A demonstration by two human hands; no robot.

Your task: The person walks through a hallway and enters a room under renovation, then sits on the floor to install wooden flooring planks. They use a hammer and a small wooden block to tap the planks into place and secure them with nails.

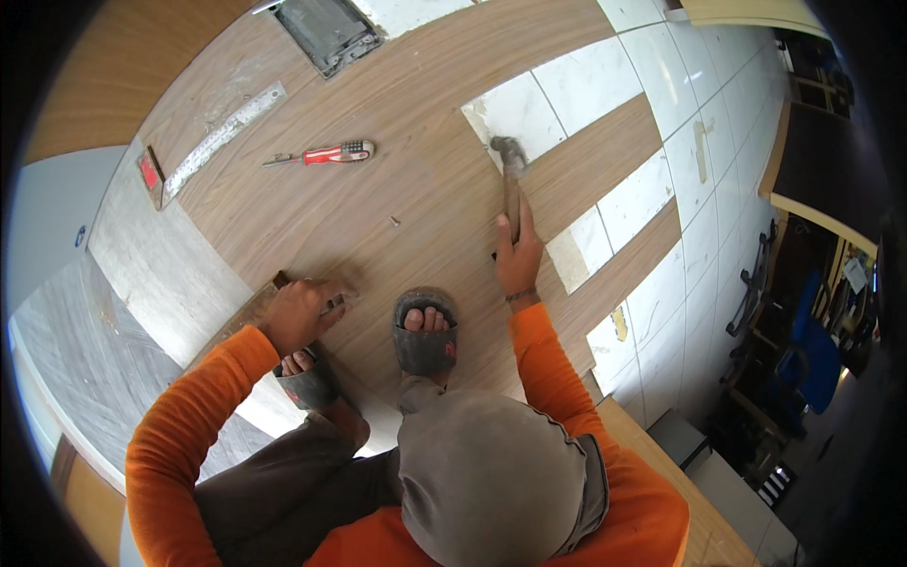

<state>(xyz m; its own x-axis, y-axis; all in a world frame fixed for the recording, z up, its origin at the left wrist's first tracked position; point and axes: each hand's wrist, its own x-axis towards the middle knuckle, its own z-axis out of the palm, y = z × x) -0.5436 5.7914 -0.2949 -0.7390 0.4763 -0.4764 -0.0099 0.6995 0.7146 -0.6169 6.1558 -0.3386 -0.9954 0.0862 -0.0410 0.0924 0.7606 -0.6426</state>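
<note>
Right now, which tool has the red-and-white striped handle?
The screwdriver lying on the wood-look planks, shaft pointing left. The metal square to its left has only a red patch at one end; the hammer in the right hand has a brownish handle.

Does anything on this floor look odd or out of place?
Yes: a small screw or nail lies loose on the wood-look planks, ahead of the open-toed right sandal, where it might get stepped on.

Blue chair (806, 364) at far right; pale-blue panel (61, 198) left
</note>
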